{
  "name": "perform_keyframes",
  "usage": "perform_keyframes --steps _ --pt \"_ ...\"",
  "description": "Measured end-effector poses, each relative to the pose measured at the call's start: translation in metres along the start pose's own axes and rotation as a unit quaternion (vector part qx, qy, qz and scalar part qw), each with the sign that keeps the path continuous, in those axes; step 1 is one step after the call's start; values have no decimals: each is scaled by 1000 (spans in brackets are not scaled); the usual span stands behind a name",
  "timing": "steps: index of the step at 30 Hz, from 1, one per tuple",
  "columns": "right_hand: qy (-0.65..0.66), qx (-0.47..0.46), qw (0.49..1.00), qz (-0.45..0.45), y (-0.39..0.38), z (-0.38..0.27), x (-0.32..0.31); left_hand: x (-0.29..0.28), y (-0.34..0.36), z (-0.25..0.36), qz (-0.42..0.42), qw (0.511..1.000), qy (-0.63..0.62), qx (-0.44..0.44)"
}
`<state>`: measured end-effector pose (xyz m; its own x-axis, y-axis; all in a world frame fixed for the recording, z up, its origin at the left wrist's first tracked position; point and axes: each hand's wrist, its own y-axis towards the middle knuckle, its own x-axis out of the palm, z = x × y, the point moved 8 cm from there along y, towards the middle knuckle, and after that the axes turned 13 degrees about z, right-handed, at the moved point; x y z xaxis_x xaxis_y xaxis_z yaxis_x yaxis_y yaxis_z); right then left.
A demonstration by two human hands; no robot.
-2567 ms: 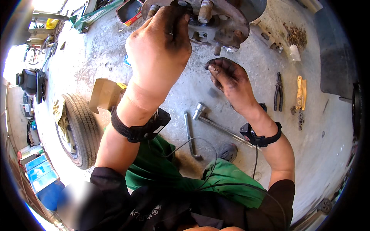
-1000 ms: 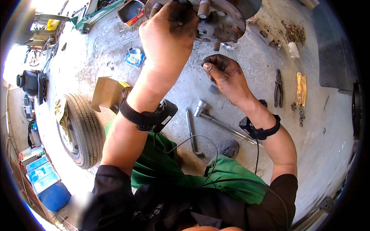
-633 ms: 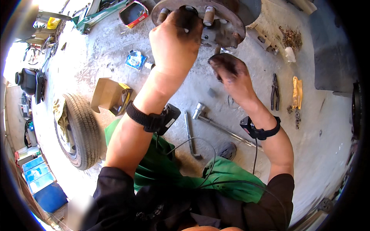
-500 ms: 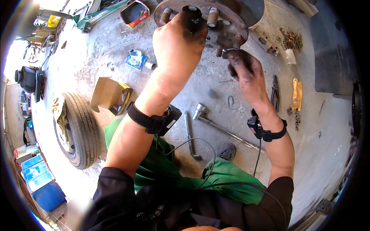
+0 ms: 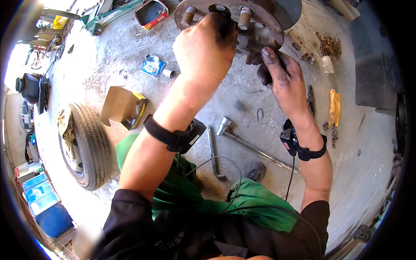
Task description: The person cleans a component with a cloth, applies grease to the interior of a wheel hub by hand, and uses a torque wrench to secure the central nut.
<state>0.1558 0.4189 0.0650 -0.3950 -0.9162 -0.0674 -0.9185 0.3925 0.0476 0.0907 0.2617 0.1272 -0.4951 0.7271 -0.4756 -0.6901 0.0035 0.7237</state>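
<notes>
A rusty round wheel hub (image 5: 271, 19) with several threaded studs (image 5: 245, 19) is at the top of the head view. My left hand (image 5: 201, 54) is against its middle, fingers curled in and blackened with grease. The back of that hand hides what the fingers grip. At the hub's lower right edge is my right hand (image 5: 284, 80), also black with grease. Its thumb points up beside a stud, and the other fingers are curled beneath. Whatever those fingers hold, if anything, cannot be made out.
On the concrete floor lie a socket wrench with a long bar (image 5: 255, 149), a bent lever (image 5: 212, 151), pliers (image 5: 310, 99) and a yellow packet (image 5: 334, 108). Left are an open cardboard box (image 5: 123, 108), a blue packet (image 5: 152, 66) and a tire (image 5: 89, 145). Cables trail from my wrist straps.
The hub has shifted slightly right in the picture, with my left hand staying on it. My right hand has moved a little right, and its thumb has come up beside the stud.
</notes>
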Motion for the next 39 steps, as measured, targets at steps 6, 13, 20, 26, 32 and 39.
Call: perform_keyframes --steps 6,13,20,26,32,39 --pt "-146 -173 974 -24 -31 3 20 -21 -27 -10 -308 942 131 -35" --pt "-481 -382 788 40 -24 -42 58 -34 -81 -32 -537 816 211 32" --pt "-521 -403 750 60 -20 -41 73 -23 -102 -15 -614 771 143 89" --pt "-582 -399 705 72 -18 -35 76 -13 -98 -22 -624 756 154 121" --pt "-591 -393 700 74 -15 -36 72 14 -119 -16 -687 706 125 115" --pt "-626 -385 678 -9 -25 -56 81 35 -124 -9 -691 704 110 121"
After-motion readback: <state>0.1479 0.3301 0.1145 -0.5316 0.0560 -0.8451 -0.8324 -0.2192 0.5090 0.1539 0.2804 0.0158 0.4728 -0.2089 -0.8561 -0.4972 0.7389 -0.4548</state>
